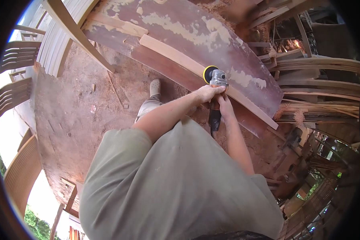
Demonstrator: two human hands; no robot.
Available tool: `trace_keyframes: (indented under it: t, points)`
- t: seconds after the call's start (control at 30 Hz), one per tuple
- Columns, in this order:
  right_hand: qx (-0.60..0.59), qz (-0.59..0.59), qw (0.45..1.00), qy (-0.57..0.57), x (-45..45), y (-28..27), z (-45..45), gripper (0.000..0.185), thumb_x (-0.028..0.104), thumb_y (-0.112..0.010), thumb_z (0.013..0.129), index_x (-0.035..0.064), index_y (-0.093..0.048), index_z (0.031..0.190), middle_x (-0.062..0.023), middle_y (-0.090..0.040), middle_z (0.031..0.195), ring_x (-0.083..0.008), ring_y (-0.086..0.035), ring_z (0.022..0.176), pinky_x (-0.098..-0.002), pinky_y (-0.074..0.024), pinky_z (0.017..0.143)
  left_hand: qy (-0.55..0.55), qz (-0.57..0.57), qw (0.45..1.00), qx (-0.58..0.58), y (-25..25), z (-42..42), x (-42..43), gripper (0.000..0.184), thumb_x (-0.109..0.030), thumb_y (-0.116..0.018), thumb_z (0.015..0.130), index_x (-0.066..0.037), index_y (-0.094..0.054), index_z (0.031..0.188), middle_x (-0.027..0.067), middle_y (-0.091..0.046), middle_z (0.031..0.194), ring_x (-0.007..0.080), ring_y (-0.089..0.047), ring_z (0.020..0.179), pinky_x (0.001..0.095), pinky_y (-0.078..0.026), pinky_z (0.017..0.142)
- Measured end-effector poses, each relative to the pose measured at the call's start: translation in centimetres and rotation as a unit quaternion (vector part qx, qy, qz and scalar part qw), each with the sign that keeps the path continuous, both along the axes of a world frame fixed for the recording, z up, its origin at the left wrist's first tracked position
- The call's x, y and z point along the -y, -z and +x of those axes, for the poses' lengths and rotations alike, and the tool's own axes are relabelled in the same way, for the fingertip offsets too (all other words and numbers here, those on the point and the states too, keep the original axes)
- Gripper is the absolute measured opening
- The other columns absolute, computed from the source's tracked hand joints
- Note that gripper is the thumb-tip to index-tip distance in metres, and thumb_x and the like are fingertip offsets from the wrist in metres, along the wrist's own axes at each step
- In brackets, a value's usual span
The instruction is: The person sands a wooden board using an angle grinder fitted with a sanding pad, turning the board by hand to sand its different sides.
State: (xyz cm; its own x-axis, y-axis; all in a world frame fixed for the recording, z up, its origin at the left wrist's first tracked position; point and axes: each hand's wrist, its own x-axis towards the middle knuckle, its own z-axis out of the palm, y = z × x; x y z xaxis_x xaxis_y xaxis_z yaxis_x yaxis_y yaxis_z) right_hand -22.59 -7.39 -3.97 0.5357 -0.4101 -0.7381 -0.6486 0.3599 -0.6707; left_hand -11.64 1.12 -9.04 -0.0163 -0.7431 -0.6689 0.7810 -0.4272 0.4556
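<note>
Both my hands are closed around an angle grinder (218,76) with a round, yellow-edged disc (208,74) on its head. My left hand (207,93) wraps the tool just behind the metal head. Close beside it, my right hand (225,106) grips the body, whose dark rear end (214,120) points back toward me. Under the grinder lies a long, slightly curved pale wooden board (172,56) on a dusty reddish workbench (156,66). The disc is tilted at the board's edge; whether it touches the wood I cannot tell.
Stacks of curved wooden slats (320,66) stand to the right, with more slats (24,162) at the left. A long curved piece (78,34) leans at upper left. Wood scraps (93,87) litter the dusty floor (76,108). My shoe (155,87) is beside the bench.
</note>
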Motion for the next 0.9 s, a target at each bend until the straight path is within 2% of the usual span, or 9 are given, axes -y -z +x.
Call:
trace_keyframes:
  t: [0.07,0.13,0.23,0.27,0.5,0.6,0.77,0.83,0.9]
  points:
    - [0.030,0.007,0.997,0.070,-0.4,0.2,-1.7,0.045,0.029,-0.057,0.096,0.0033,-0.049,0.132,-0.0075,-0.059,0.118,-0.0169,-0.058,0.106,-0.0321,-0.0469,0.091,0.087,0.011,0.994,0.070,-2.0,0.1,0.2,0.077,-0.063,-0.060,0.086,-0.001,-0.052,0.132,0.0224,-0.056,0.127,0.0409,-0.061,0.108,0.0560,-0.054,0.085]
    - [0.032,0.027,0.995,0.090,-0.7,0.5,-1.9,0.042,0.026,-0.056,0.097,0.0029,-0.049,0.132,-0.0068,-0.059,0.118,-0.0168,-0.058,0.106,-0.0320,-0.0470,0.091,0.075,-0.019,0.994,0.082,-2.1,-0.4,-0.1,0.078,-0.064,-0.060,0.085,-0.001,-0.054,0.131,0.0222,-0.058,0.124,0.0396,-0.063,0.106,0.0531,-0.055,0.083]
    - [0.044,0.018,0.998,0.048,-1.6,0.8,-0.6,0.042,0.027,-0.057,0.096,0.0017,-0.050,0.129,-0.0074,-0.059,0.117,-0.0164,-0.057,0.106,-0.0317,-0.0459,0.091,0.072,-0.003,0.995,0.070,-1.4,1.0,-1.7,0.077,-0.064,-0.060,0.085,-0.001,-0.055,0.130,0.0213,-0.060,0.121,0.0375,-0.064,0.104,0.0491,-0.057,0.079]
    - [0.041,0.019,0.998,0.047,-2.0,0.9,0.3,0.042,0.027,-0.057,0.096,0.0017,-0.050,0.129,-0.0074,-0.059,0.117,-0.0164,-0.057,0.106,-0.0317,-0.0459,0.091,0.063,0.020,0.994,0.088,-0.8,1.5,-2.2,0.076,-0.064,-0.059,0.087,0.001,-0.055,0.127,0.0214,-0.061,0.116,0.0350,-0.067,0.098,0.0486,-0.056,0.083]
    - [0.022,0.032,0.997,-0.063,-5.0,1.2,8.7,0.050,0.033,-0.060,0.094,0.0011,-0.050,0.130,-0.0082,-0.059,0.119,-0.0169,-0.056,0.107,-0.0323,-0.0448,0.092,-0.049,0.055,0.994,0.077,-2.4,7.8,-7.7,0.069,-0.065,-0.055,0.087,-0.004,-0.063,0.118,0.0181,-0.065,0.112,0.0304,-0.069,0.095,0.0461,-0.054,0.087]
    - [0.032,0.020,0.993,-0.113,-6.3,1.8,11.3,0.052,0.036,-0.060,0.094,0.0011,-0.050,0.130,-0.0085,-0.059,0.118,-0.0168,-0.056,0.107,-0.0324,-0.0448,0.092,-0.089,0.053,0.992,0.067,-3.3,10.1,-10.0,0.070,-0.064,-0.061,0.085,-0.006,-0.059,0.123,0.0155,-0.065,0.113,0.0307,-0.067,0.097,0.0503,-0.052,0.088]
    - [0.040,0.003,0.990,-0.135,-8.6,2.3,14.7,0.054,0.040,-0.061,0.093,0.0010,-0.051,0.129,-0.0091,-0.060,0.118,-0.0172,-0.058,0.106,-0.0328,-0.0458,0.091,-0.103,0.057,0.989,0.092,-3.4,12.7,-12.6,0.070,-0.066,-0.054,0.087,-0.007,-0.060,0.125,0.0133,-0.064,0.114,0.0289,-0.066,0.093,0.0431,-0.054,0.082]
    - [0.070,0.000,0.984,-0.164,-9.4,2.4,16.1,0.044,0.036,-0.057,0.096,0.0032,-0.052,0.125,-0.0056,-0.058,0.115,-0.0129,-0.057,0.102,-0.0308,-0.0470,0.087,-0.118,0.063,0.987,0.094,-3.0,13.7,-13.5,0.070,-0.065,-0.054,0.087,-0.007,-0.060,0.125,0.0132,-0.064,0.114,0.0288,-0.066,0.092,0.0428,-0.054,0.083]
    - [0.076,0.002,0.985,-0.157,-10.2,2.6,17.5,0.048,0.038,-0.059,0.094,0.0013,-0.053,0.125,-0.0084,-0.061,0.114,-0.0159,-0.059,0.103,-0.0325,-0.0472,0.089,-0.134,0.075,0.983,0.095,-2.6,14.9,-14.2,0.069,-0.065,-0.053,0.088,-0.007,-0.061,0.124,0.0133,-0.064,0.114,0.0280,-0.065,0.091,0.0417,-0.054,0.083]
